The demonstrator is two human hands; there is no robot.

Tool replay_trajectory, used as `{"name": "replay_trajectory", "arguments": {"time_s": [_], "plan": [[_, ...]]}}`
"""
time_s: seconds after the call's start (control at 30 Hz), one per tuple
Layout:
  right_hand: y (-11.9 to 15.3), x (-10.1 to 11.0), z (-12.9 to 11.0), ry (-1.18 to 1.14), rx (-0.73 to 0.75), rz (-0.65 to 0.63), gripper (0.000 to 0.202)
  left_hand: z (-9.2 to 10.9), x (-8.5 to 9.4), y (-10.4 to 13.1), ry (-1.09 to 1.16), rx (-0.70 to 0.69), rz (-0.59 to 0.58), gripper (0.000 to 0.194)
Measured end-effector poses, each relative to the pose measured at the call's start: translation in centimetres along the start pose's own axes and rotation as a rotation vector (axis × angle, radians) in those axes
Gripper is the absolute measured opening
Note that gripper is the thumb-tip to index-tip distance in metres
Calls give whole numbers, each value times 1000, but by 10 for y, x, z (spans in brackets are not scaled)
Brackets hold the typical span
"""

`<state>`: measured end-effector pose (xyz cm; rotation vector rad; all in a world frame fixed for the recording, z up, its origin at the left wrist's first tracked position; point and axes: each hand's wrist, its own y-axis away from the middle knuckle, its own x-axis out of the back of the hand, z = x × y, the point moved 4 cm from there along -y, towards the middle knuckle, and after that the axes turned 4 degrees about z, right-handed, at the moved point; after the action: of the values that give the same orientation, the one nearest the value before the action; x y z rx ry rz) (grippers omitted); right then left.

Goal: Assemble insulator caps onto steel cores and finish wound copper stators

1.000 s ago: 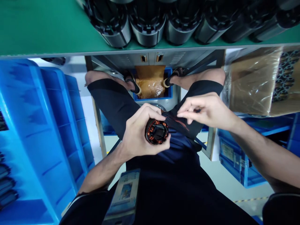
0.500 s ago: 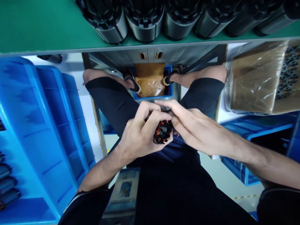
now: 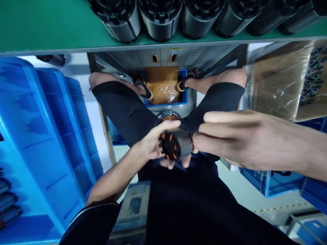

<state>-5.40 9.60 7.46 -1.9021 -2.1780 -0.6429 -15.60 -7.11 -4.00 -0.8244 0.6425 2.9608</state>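
A motor stator [image 3: 184,144], a dark grey cylinder with a black slotted end and orange-red copper showing in it, lies in my left hand [image 3: 153,140]. Thumb above and fingers below, that hand wraps round it over my lap. My right hand [image 3: 237,139] is at the stator's right end, its fingers curled together and slightly blurred. Its fingertips meet that end, but whatever they pinch there is hidden.
Several similar stators [image 3: 160,22] stand in a row on the green bench [image 3: 51,27] ahead. Blue bins [image 3: 33,143] stack up at the left. A plastic-lined carton [image 3: 278,81] sits at the right. Between my feet is a blue box [image 3: 166,104] with cardboard inside.
My right hand has drawn back to the right and curled its fingers. The stator has turned in my left hand, showing more of its grey side and its slotted end toward the left.
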Motion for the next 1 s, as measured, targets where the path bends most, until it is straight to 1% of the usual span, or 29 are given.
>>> {"name": "replay_trajectory", "arguments": {"time_s": [0.03,0.07,0.1,0.13,0.17,0.2,0.23,0.27,0.3,0.33,0.37,0.4,0.43,0.47,0.5,0.53,0.57,0.6,0.63,0.67,0.7,0.73,0.77,0.8,0.83,0.9,0.93,0.97,1.0], "plan": [[3,-4,7,-54,-75,8,32,-14,-4,5,120,101,-112,102],[7,-10,16,-145,-168,19,32,-22,-6,12,187,105,-155,108],[13,-19,26,-278,-273,41,32,-27,-5,19,230,31,-138,109],[20,-28,35,-445,-391,75,35,-28,-1,26,230,-92,-55,106],[28,-39,44,-637,-523,118,41,-27,4,32,200,-211,47,99],[37,-51,50,-838,-656,162,48,-25,8,35,119,-330,143,88],[43,-61,53,-1011,-759,197,55,-21,9,35,-18,-429,221,77],[48,-68,53,-1123,-822,213,59,-16,8,33,-219,-546,278,74],[51,-71,51,-1180,-846,209,61,-11,3,28,-421,-666,314,80],[51,-71,46,-1181,-827,185,60,-6,-2,21,-576,-778,336,84],[49,-66,41,-1111,-758,170,55,-1,-6,14,-627,-879,358,81],[47,-56,36,-956,-653,162,50,2,-9,5,-588,-863,338,74],[44,-43,31,-751,-533,162,45,4,-11,-3,-491,-775,283,64],[42,-30,27,-544,-425,166,42,5,-15,-11,-380,-609,178,52],[40,-17,23,-356,-340,160,40,5,-20,-15,-277,-417,39,47],[40,-4,21,-195,-277,141,38,5,-27,-15,-191,-236,-108,54],[41,7,19,-58,-222,122,38,7,-31,-12,-139,-106,-216,63],[43,18,17,65,-166,113,38,11,-31,-8,-150,-50,-251,64],[45,30,14,189,-105,135,38,16,-27,-3,-232,-66,-201,56],[48,41,11,310,-52,180,42,22,-21,0,-376,-130,-103,42],[50,50,8,389,-25,243,48,30,-15,4,-568,-248,14,39],[53,58,8,396,-40,303,53,37,-10,9,-773,-409,112,47],[54,60,10,326,-97,300,56,43,-9,14,-946,-583,172,51],[53,57,15,183,-176,241,53,47,-10,17,-1066,-735,196,48],[52,48,20,-16,-255,141,46,48,-12,19,-1138,-846,196,43],[49,18,29,-471,-405,-113,34,51,-16,19,-1187,-978,217,33],[48,2,33,-667,-474,-224,33,53,-19,19,-1202,-1037,233,29],[47,-12,35,-811,-534,-302,33,54,-24,20,-1223,-1106,228,28],[46,-23,37,-890,-574,-350,31,55,-28,20,-1249,-1172,216,28]]}}
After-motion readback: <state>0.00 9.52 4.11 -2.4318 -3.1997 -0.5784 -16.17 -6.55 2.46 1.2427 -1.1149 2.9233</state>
